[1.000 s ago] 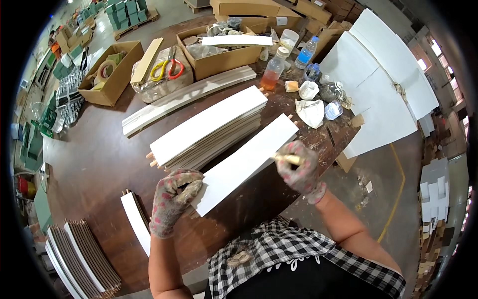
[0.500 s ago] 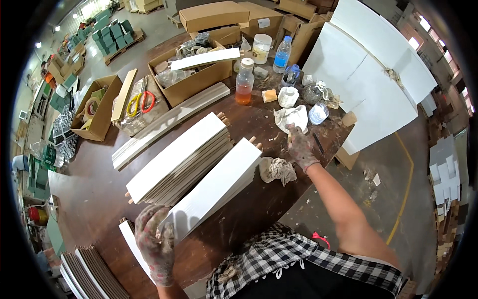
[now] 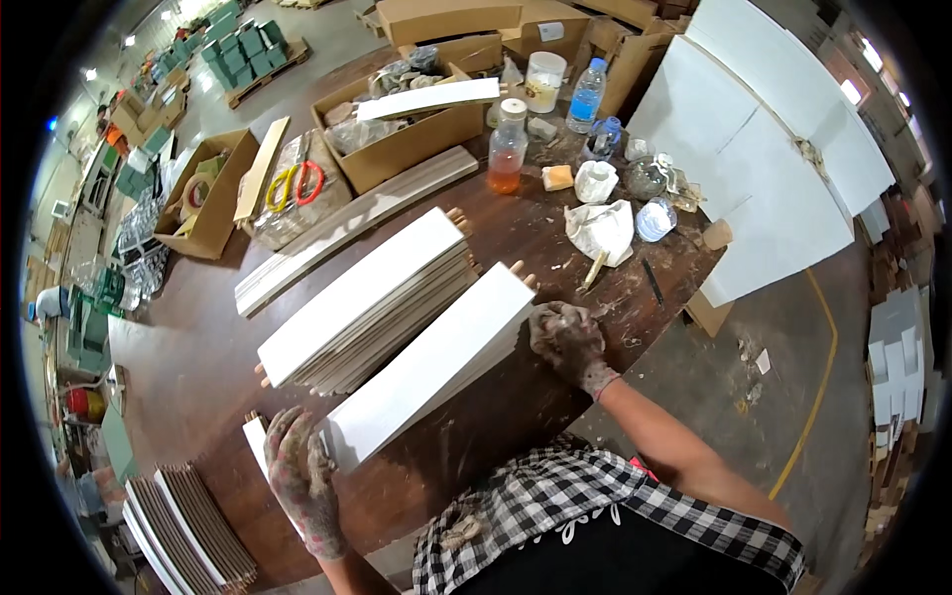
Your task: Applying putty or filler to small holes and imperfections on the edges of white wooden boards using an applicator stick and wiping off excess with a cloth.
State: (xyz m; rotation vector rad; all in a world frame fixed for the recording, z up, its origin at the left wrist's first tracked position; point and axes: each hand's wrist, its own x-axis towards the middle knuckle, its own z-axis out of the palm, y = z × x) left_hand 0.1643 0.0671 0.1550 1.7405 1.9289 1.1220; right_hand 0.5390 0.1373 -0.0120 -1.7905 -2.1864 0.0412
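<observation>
My left hand (image 3: 302,476), in a stained glove, is beside the near end of a white slat (image 3: 426,372). Its fingers are stretched out and somewhat apart, the thumb close to the slat's corner. This slat tops a short pile with wooden dowels at its far end. My right hand (image 3: 568,342), gloved too, is closed by the far right end of that slat, over a crumpled rag that it mostly hides. Beyond it lies a white sheet (image 3: 600,230) with a small wooden stick (image 3: 594,270) at its near edge. A taller slat stack (image 3: 362,297) stands alongside.
A bottle with orange liquid (image 3: 506,149), a blue-labelled bottle (image 3: 585,97) and a dark thin tool (image 3: 653,282) are on the brown table. Scissors (image 3: 297,185) rest on a wrapped bundle near an open carton (image 3: 397,149). More slats (image 3: 188,526) stand at the lower left.
My right hand has come back from the white sheet to the rag and closed there. The wooden stick now shows by the sheet. My left fingers have straightened beside the slat. The view has shifted slightly.
</observation>
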